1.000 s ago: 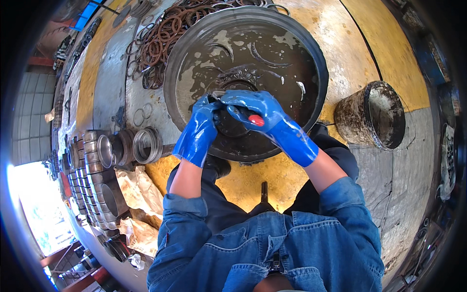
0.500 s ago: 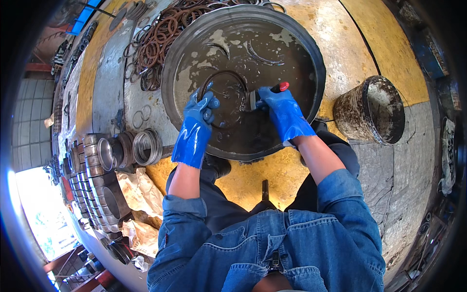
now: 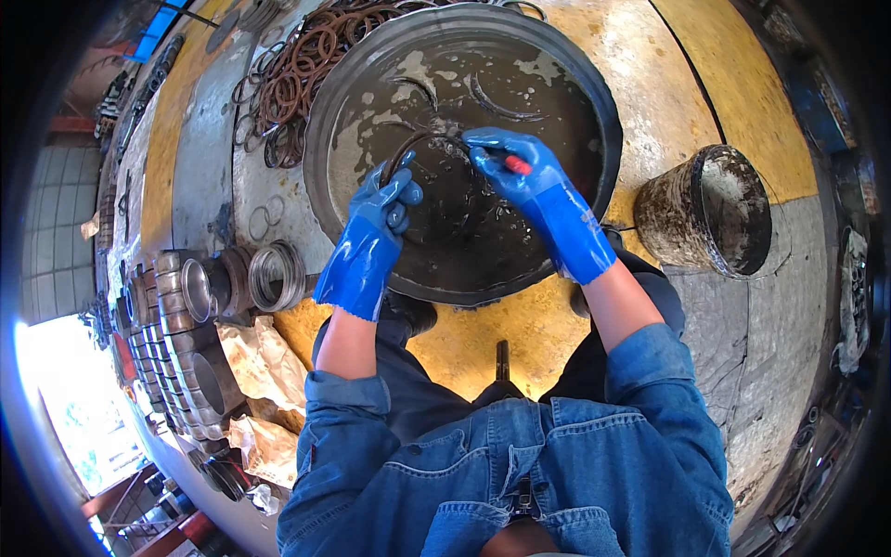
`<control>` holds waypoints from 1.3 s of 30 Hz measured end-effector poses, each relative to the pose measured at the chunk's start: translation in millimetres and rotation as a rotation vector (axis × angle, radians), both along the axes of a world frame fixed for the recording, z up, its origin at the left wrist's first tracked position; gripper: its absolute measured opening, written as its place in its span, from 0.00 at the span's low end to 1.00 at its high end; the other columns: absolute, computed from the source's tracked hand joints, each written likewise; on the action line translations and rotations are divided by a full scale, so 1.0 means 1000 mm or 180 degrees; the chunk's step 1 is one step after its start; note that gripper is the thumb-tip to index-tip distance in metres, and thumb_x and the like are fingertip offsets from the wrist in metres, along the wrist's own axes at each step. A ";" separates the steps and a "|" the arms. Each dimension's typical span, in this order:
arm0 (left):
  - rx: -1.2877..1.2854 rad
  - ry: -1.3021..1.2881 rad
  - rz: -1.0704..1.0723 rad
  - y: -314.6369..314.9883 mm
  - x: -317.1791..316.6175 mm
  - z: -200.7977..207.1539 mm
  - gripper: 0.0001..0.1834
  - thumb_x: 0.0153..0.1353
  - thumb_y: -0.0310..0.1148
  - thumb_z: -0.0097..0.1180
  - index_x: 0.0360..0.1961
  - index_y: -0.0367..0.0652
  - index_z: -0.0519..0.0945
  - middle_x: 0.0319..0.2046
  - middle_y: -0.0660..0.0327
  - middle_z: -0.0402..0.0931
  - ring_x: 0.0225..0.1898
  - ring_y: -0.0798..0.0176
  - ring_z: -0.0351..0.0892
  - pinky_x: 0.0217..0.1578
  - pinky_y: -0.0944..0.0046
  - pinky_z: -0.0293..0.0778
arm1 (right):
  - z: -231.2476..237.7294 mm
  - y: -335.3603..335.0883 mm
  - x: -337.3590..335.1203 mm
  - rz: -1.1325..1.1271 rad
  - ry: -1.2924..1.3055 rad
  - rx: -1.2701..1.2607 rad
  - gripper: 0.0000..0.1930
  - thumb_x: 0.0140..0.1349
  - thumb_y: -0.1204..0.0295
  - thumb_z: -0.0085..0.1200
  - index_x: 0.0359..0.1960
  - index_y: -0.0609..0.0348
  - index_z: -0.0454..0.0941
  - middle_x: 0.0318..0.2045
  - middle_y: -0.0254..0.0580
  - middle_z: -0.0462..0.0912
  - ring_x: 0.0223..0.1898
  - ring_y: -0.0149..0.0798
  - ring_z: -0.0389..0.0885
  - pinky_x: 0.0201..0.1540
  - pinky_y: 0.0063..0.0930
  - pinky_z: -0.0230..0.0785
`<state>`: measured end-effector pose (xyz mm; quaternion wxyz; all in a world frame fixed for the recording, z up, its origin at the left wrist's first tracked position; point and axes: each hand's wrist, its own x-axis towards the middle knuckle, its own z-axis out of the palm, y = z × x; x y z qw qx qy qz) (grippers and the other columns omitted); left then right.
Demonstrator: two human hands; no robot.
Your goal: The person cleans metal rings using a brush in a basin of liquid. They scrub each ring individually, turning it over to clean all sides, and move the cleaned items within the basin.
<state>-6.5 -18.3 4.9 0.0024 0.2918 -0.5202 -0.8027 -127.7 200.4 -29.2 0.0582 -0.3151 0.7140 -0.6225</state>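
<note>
My left hand (image 3: 382,200), in a long blue rubber glove, is closed on the left side of a dark metal ring (image 3: 405,147). The ring is held tilted over a wide round basin (image 3: 318,176) of murky dark liquid, its lower part hard to make out. My right hand (image 3: 522,174), gloved alike, grips a brush by its red handle (image 3: 517,165). The brush's working end is at the ring's upper right, mostly hidden by my fingers. Arcs of other rings (image 3: 501,110) break the liquid's surface toward the far side.
Rusty rings (image 3: 302,79) lie heaped beyond the basin's left rim. To the right stands a stained bucket (image 3: 682,213). At left are stacked metal cylinders (image 3: 176,316), coiled thin rings (image 3: 277,277) and crumpled brown paper (image 3: 262,362). My legs straddle the basin's near side.
My right hand has moved up and slightly left with the brush, from the ring's right side to its upper right. My left hand still holds the ring in nearly the same place.
</note>
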 end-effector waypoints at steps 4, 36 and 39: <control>0.0146 0.0197 0.0114 -0.001 0.000 -0.001 0.19 0.68 0.31 0.61 0.60 0.44 0.79 0.25 0.62 0.81 0.13 0.76 0.64 0.15 0.74 0.55 | -0.011 0.012 -0.004 -0.0164 -0.0940 0.0522 0.13 0.66 0.66 0.61 0.49 0.55 0.87 0.40 0.44 0.90 0.40 0.36 0.88 0.46 0.31 0.80; -0.0222 0.0327 -0.0160 0.004 -0.004 0.000 0.22 0.72 0.31 0.56 0.65 0.42 0.76 0.25 0.63 0.80 0.12 0.76 0.63 0.14 0.74 0.57 | -0.033 0.010 0.016 -0.0120 -0.1871 0.1118 0.12 0.63 0.62 0.62 0.41 0.55 0.88 0.32 0.41 0.89 0.33 0.36 0.86 0.41 0.31 0.77; -0.0356 0.0406 -0.0262 0.007 -0.009 -0.005 0.22 0.72 0.30 0.57 0.65 0.42 0.76 0.25 0.63 0.81 0.12 0.76 0.64 0.14 0.74 0.58 | -0.051 0.009 0.023 0.0029 -0.2351 0.1115 0.14 0.61 0.62 0.64 0.39 0.60 0.88 0.29 0.40 0.88 0.31 0.30 0.82 0.38 0.30 0.75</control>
